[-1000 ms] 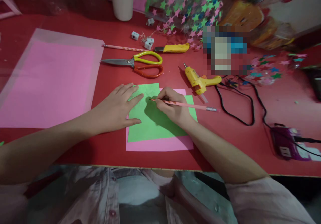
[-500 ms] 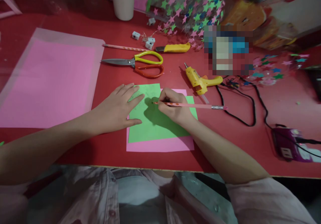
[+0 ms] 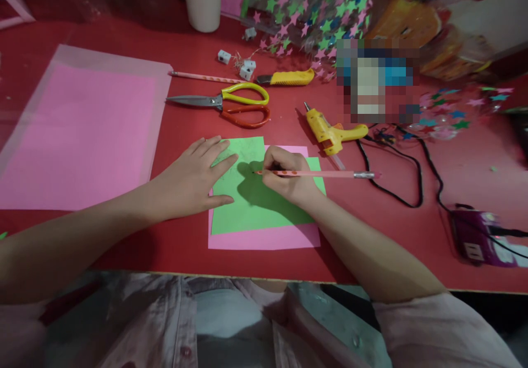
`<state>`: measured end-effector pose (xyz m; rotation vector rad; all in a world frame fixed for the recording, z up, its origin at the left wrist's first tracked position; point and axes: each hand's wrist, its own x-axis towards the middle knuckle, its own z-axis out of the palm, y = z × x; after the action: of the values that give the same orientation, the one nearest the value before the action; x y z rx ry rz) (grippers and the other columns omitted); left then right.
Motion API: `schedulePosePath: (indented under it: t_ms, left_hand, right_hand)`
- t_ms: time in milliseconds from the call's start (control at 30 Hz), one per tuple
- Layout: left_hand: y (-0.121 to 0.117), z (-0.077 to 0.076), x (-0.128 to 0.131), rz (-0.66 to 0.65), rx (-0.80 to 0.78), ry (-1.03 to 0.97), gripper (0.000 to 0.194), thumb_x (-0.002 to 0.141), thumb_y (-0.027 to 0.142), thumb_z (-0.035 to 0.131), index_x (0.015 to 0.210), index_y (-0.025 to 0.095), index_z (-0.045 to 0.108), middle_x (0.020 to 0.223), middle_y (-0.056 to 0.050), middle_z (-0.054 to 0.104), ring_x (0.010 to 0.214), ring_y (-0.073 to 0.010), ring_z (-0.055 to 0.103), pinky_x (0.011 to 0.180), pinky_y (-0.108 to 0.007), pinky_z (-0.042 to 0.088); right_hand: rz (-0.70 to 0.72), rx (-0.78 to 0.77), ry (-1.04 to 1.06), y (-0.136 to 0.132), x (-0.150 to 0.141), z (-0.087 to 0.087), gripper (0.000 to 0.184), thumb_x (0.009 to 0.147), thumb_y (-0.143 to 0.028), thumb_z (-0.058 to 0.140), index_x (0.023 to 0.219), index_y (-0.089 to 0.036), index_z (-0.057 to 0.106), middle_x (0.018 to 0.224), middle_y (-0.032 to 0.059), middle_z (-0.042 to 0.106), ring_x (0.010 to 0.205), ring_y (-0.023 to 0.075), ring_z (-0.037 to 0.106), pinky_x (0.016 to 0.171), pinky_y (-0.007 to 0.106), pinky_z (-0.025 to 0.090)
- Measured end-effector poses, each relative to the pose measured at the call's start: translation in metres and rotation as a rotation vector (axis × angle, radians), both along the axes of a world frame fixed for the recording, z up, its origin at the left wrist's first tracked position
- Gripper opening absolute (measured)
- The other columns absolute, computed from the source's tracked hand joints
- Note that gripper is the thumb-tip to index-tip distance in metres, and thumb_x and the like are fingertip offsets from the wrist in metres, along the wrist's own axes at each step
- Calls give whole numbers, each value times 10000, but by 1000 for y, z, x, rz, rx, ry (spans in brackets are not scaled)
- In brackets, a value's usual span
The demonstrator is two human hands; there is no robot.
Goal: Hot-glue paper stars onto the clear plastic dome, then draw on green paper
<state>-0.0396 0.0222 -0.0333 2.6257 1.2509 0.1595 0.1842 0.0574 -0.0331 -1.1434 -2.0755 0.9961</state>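
My right hand (image 3: 289, 175) is closed around a pink spotted pencil (image 3: 330, 174), its tip at or just above a green sheet of paper (image 3: 247, 214). Faint pencil marks show on the upper left of that sheet. Flat, with fingers spread, my left hand (image 3: 198, 178) rests on the sheet's left edge. Pink paper (image 3: 264, 240) lies beneath the green and sticks out along the bottom and upper right. Just beyond my hands are scissors (image 3: 218, 102) with one yellow and one red handle, and a yellow glue gun (image 3: 334, 131).
A large pink sheet (image 3: 82, 137) lies at the left. Farther back are a yellow utility knife (image 3: 289, 77), a second pencil (image 3: 202, 76), small white cubes (image 3: 247, 69) and a white cup (image 3: 203, 2). Star cutouts (image 3: 322, 21) stand behind. A black cord (image 3: 418, 175) and a purple box (image 3: 470, 236) are rightward.
The pencil in my right hand has shifted slightly right, and its eraser end sits a little farther right. My left hand and the sheets stay in place.
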Motion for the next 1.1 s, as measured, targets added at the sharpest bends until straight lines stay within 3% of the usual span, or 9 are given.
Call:
schedulePosePath:
  t_ms: [1100]
  left_hand:
    - [0,1,1,16,-23,-18,730,858,563,532,1407,95,422,1495,-236,355,1416,-400,268,1132,-588,249]
  right_hand:
    - [30,-34,72,-5,-3,-5,108,740,-151,530,674,-201,461,595,-66,455,542,67,386,509,215,295]
